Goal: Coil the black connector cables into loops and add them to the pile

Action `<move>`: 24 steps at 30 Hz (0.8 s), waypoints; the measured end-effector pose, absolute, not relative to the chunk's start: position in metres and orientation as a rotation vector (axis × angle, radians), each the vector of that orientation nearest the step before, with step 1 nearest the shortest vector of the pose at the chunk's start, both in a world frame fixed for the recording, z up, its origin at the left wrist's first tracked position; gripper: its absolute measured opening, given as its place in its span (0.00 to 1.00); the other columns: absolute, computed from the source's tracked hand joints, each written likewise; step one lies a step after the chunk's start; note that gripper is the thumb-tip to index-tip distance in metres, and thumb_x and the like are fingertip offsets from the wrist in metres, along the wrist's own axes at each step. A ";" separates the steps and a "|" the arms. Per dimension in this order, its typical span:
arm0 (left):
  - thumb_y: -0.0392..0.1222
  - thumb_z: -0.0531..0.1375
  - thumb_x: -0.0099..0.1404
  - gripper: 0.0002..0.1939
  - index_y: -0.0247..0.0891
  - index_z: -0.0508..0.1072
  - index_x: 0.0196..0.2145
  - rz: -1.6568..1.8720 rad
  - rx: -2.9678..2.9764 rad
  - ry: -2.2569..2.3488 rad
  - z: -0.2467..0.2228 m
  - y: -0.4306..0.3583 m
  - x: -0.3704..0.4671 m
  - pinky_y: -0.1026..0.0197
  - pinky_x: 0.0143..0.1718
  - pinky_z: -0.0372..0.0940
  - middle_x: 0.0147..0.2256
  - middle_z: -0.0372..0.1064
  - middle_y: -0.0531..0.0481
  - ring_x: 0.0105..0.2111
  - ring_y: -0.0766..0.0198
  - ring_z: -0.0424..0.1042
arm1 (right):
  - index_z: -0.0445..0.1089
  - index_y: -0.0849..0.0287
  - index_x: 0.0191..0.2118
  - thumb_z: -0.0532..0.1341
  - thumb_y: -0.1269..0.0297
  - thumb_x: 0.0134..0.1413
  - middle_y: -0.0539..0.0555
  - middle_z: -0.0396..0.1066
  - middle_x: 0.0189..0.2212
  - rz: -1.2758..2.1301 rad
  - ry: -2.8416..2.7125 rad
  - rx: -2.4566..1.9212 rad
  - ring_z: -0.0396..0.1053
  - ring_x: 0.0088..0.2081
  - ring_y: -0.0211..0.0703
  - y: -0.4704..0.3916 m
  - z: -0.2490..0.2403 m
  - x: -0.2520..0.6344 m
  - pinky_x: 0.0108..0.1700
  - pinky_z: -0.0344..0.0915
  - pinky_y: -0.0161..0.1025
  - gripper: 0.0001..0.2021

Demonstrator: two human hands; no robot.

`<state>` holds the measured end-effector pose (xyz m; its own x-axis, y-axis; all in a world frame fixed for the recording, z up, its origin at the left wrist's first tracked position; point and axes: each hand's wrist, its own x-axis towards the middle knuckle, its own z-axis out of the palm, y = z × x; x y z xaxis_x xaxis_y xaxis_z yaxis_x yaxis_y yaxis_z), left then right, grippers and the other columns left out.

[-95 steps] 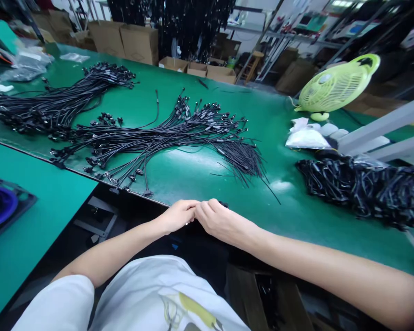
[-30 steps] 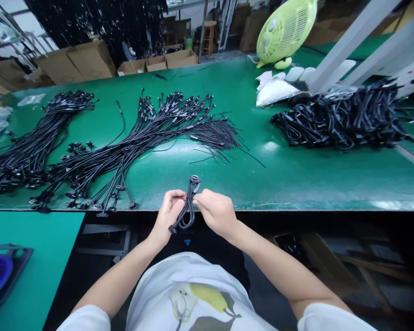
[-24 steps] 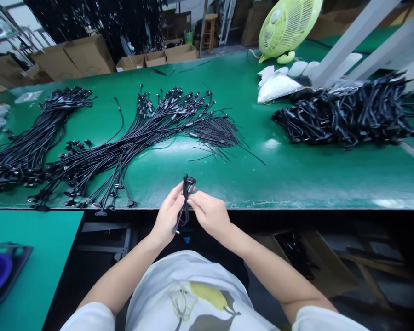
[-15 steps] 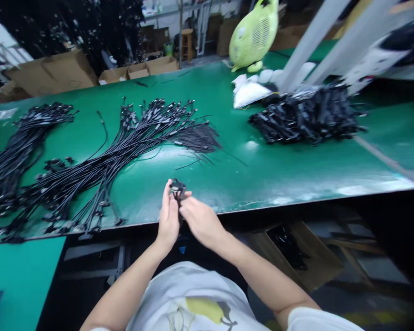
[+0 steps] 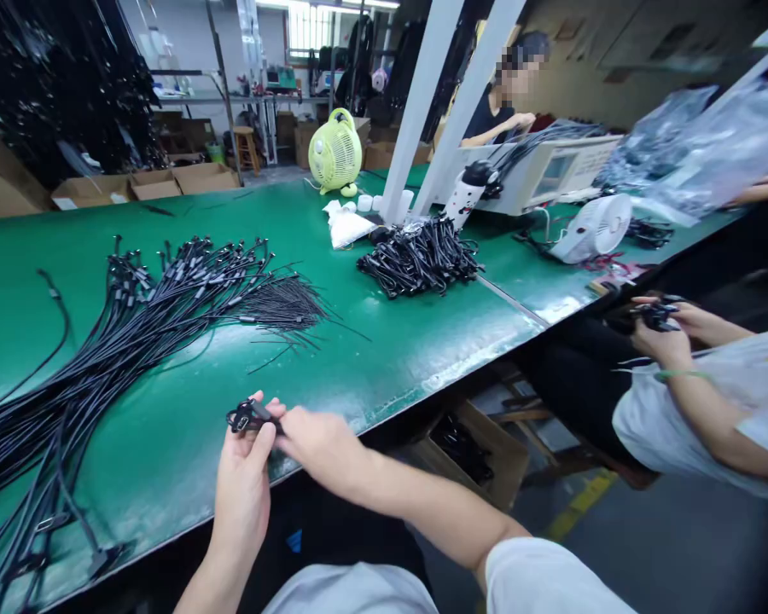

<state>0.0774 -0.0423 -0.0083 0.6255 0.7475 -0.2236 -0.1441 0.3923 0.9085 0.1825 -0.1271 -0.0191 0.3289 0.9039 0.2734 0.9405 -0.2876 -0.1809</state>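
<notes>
Over the table's front edge, my left hand (image 5: 247, 469) is closed on a small coiled black cable (image 5: 251, 415), pinched between thumb and fingers. My right hand (image 5: 323, 448) meets it from the right, its fingers closed at the cable's right end and slightly blurred. To the left, a long spread of loose black cables (image 5: 134, 333) with connectors lies on the green table (image 5: 333, 358). Farther back on the right sits a pile of bundled black cables (image 5: 422, 256).
A green fan (image 5: 334, 153), white bag (image 5: 347, 226) and grey posts (image 5: 422, 111) stand farther back. At right are a white fan (image 5: 595, 228) and a co-worker's hands (image 5: 666, 333) with black cable. An open box (image 5: 505, 460) sits below the table; another person works behind.
The view has swung to the right, bringing co-workers and the white fan into sight. My hands still hold the black cable together, now lower and farther left in the picture.
</notes>
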 end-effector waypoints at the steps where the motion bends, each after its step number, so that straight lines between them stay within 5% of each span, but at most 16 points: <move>1: 0.50 0.66 0.59 0.28 0.46 0.66 0.55 0.656 1.098 0.693 -0.010 -0.038 0.076 0.54 0.61 0.55 0.54 0.70 0.46 0.59 0.56 0.64 | 0.68 0.59 0.42 0.52 0.54 0.66 0.54 0.72 0.32 -0.130 -1.611 -2.420 0.71 0.31 0.39 -0.127 -0.013 0.202 0.28 0.61 0.33 0.14; 5: 0.49 0.59 0.65 0.20 0.45 0.67 0.54 0.696 1.490 0.706 -0.022 -0.020 0.057 0.56 0.58 0.59 0.51 0.72 0.47 0.54 0.59 0.69 | 0.70 0.61 0.40 0.50 0.64 0.65 0.60 0.73 0.35 -0.131 -1.302 -2.822 0.71 0.32 0.43 -0.130 0.015 0.306 0.29 0.59 0.34 0.13; 9: 0.45 0.55 0.69 0.13 0.41 0.72 0.48 0.534 1.808 0.668 -0.027 -0.017 0.041 0.56 0.52 0.63 0.41 0.76 0.47 0.45 0.59 0.73 | 0.71 0.72 0.39 0.45 0.63 0.64 0.74 0.71 0.33 -0.191 -1.123 -2.962 0.71 0.35 0.58 -0.118 0.015 0.396 0.32 0.62 0.44 0.21; 16: 0.41 0.51 0.71 0.12 0.40 0.73 0.46 0.556 1.998 0.613 -0.011 -0.005 0.029 0.58 0.49 0.65 0.40 0.77 0.47 0.43 0.61 0.74 | 0.70 0.62 0.47 0.38 0.56 0.64 0.78 0.69 0.41 -0.694 -1.303 -2.781 0.68 0.42 0.72 -0.107 -0.014 0.424 0.32 0.61 0.56 0.27; 20: 0.42 0.51 0.71 0.13 0.40 0.71 0.49 0.672 2.144 0.883 0.003 0.033 -0.006 0.55 0.52 0.65 0.43 0.75 0.46 0.46 0.59 0.72 | 0.71 0.53 0.48 0.42 0.56 0.64 0.66 0.71 0.46 -0.625 -1.596 -2.480 0.71 0.40 0.62 -0.081 0.009 0.377 0.36 0.64 0.52 0.22; 24: 0.43 0.52 0.70 0.17 0.40 0.67 0.54 0.652 2.461 1.170 0.004 0.067 -0.033 0.47 0.56 0.61 0.52 0.69 0.42 0.54 0.52 0.66 | 0.73 0.57 0.47 0.47 0.62 0.65 0.60 0.73 0.45 -0.341 -1.860 -2.237 0.70 0.45 0.50 -0.003 0.027 0.324 0.42 0.64 0.42 0.18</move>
